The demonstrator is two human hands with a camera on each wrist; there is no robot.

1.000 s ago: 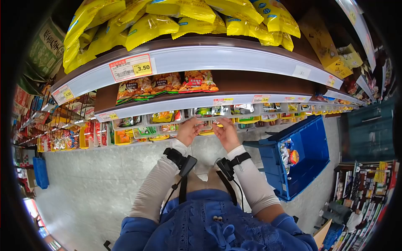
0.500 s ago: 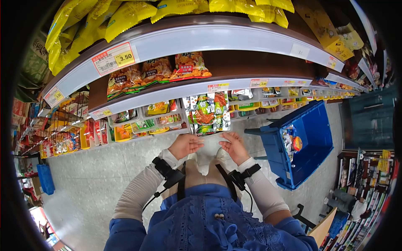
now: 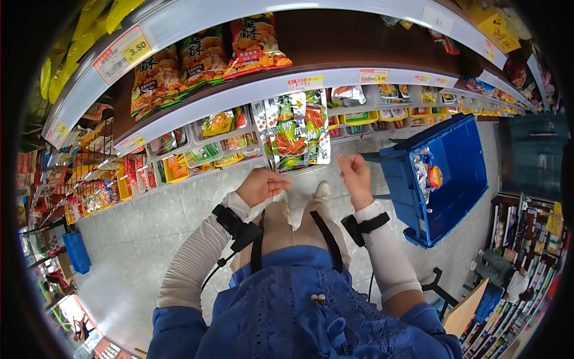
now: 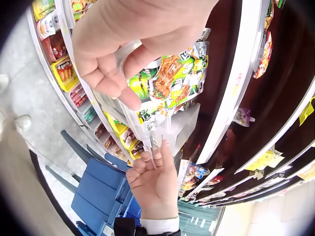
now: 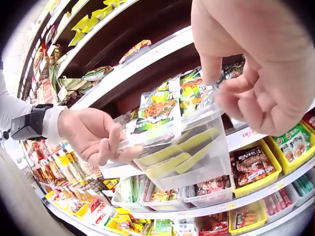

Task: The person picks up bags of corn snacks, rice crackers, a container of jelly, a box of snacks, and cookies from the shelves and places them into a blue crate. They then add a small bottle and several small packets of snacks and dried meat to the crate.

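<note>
A clear plastic bin [image 5: 209,142] is drawn out from under the shelf lip, filled with silver-and-green snack pouches [image 3: 288,143] that show reddish food on their fronts. My left hand [image 3: 260,186] pinches the bin's front rim near its left corner, palm turned up in the right wrist view. At the opposite front corner, my right hand [image 3: 357,182] has thumb and bent fingers at the rim, as the left wrist view also shows. Through the bin's wall, yellow-green pouch edges [image 5: 184,152] are visible.
Above hangs a shelf with orange-red snack bags [image 3: 206,57] and a price-tag rail [image 3: 233,90]. Other snack bins [image 3: 221,122] flank mine on the left. A blue crate [image 3: 448,185] with some items inside stands on the right. Grey tiled floor [image 3: 137,245] lies below.
The bin has come out from beneath the shelf towards me, bringing its pouches into view. My hands have moved back with it and spread apart, the right hand further right.
</note>
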